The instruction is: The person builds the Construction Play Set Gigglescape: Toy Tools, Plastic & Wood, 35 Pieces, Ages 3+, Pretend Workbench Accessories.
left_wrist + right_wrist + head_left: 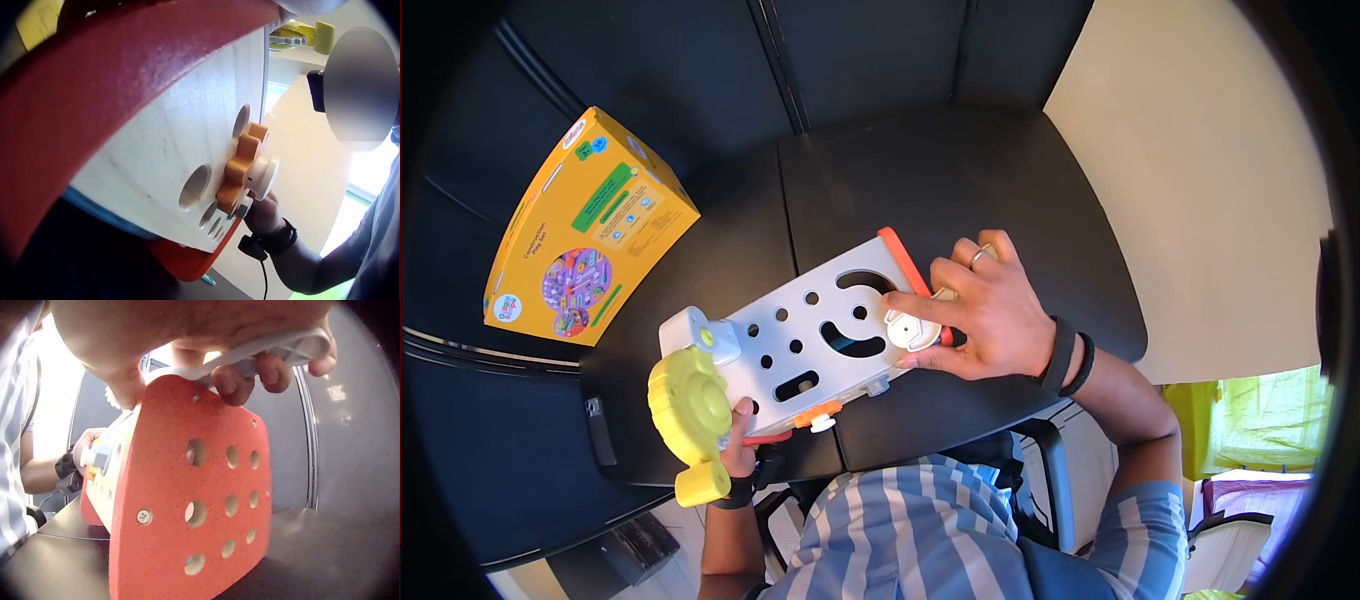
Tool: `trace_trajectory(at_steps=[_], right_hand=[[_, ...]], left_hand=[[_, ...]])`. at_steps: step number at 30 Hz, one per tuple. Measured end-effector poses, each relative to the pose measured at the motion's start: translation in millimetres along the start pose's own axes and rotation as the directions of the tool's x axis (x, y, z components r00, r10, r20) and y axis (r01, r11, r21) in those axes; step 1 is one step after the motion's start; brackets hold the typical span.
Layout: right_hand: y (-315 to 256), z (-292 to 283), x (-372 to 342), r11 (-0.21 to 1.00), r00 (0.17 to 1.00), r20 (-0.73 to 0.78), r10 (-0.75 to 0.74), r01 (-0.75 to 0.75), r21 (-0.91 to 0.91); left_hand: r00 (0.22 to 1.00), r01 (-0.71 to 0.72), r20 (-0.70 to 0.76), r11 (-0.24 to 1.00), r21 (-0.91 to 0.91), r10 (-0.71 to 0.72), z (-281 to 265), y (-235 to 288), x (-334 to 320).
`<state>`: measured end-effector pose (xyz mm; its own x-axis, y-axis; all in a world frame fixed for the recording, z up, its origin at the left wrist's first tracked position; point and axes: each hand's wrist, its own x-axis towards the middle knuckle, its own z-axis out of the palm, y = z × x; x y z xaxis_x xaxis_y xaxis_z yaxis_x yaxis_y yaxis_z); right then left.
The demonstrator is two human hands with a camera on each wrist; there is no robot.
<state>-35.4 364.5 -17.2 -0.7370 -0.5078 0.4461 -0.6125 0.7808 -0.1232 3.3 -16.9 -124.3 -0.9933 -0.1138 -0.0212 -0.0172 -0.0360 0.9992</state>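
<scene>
The perforated box [805,330] sits over the counter [960,180], something blue showing through a slot. The left hand [742,455] grips its end beside the yellow gear [690,400]; the right hand's [995,315] narrow grip holds a white piece [912,330] at the red-edged end. The yellow carton [590,235] reads "Construction Play Set"; its smaller print is illegible.

The panel [810,328] is whitish, the end plate [164,469] orange-red with dark flecks, the gear [240,167] orange, the wheel [685,400] yellow-green. White stripes cross the blue-grey shirt [900,520]; the box [550,215] is yellow, the table [960,190] black.
</scene>
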Motion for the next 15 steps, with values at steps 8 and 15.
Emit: trace_trajectory(at_steps=[8, 15], right_hand=[[-14.2, 3.0, -4.6, 0.994, 0.994, -0.02, 0.109, -0.109, 0.002], [-26.5, 2.9, -6.0, 0.981, 0.98, -0.049, 0.195, -0.195, 0.016]], left_hand=[[0.995, 0.085, 0.057, 0.992, -0.09, -0.08, 5.2, 21.5, -0.6], [0.995, -0.02, 0.095, 1.0, -0.013, 0.022, -5.6, 6.5, 0.1]])
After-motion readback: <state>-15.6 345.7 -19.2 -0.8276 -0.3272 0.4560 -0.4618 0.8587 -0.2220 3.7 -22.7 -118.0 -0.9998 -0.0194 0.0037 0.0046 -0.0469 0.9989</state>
